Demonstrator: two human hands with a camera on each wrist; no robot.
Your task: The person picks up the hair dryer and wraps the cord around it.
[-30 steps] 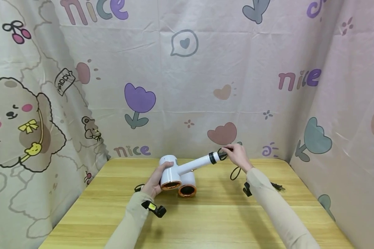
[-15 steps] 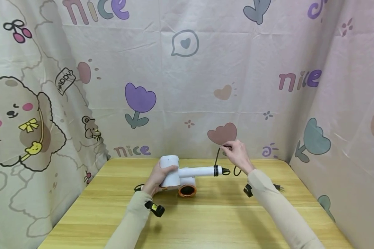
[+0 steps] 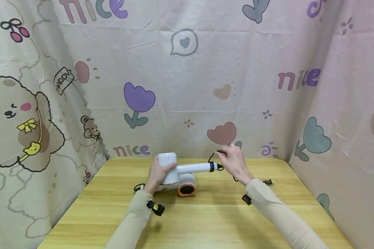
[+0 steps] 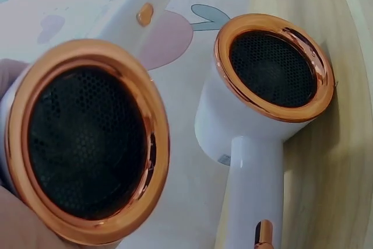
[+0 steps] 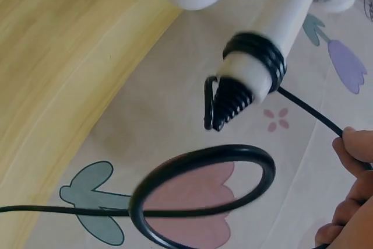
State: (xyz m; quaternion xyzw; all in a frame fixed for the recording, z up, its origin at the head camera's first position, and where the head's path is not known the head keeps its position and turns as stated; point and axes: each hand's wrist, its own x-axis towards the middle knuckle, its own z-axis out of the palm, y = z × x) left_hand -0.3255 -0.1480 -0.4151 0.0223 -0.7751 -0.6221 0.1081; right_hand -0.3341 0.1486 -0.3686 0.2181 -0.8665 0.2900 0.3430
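My left hand [image 3: 156, 174] grips the head of a white hair dryer [image 3: 167, 168] above the table. Its handle points right, almost level, with black cord [image 5: 256, 51] wound round the end. In the left wrist view the copper-rimmed, meshed end of this dryer [image 4: 87, 144] fills the lower left. Just beyond the handle's end, my right hand [image 3: 235, 162] pinches the cord, which runs taut from the windings to the fingertips [image 5: 356, 144]. A loose loop of cord [image 5: 201, 211] hangs below that hand. Behind the held dryer, a second white hair dryer [image 3: 186, 180] lies on the table.
A black plug [image 3: 268, 182] on the cord is at the table's right side, past the right forearm. Another bit of black cord [image 3: 139, 187] shows left of the left wrist. Patterned cloth [image 3: 187, 86] hangs behind and beside the wooden table [image 3: 205, 221].
The held dryer's handle has swung down from a slant to nearly level. My right hand first rose with the cord, then came lower and left. The plug has shifted left.
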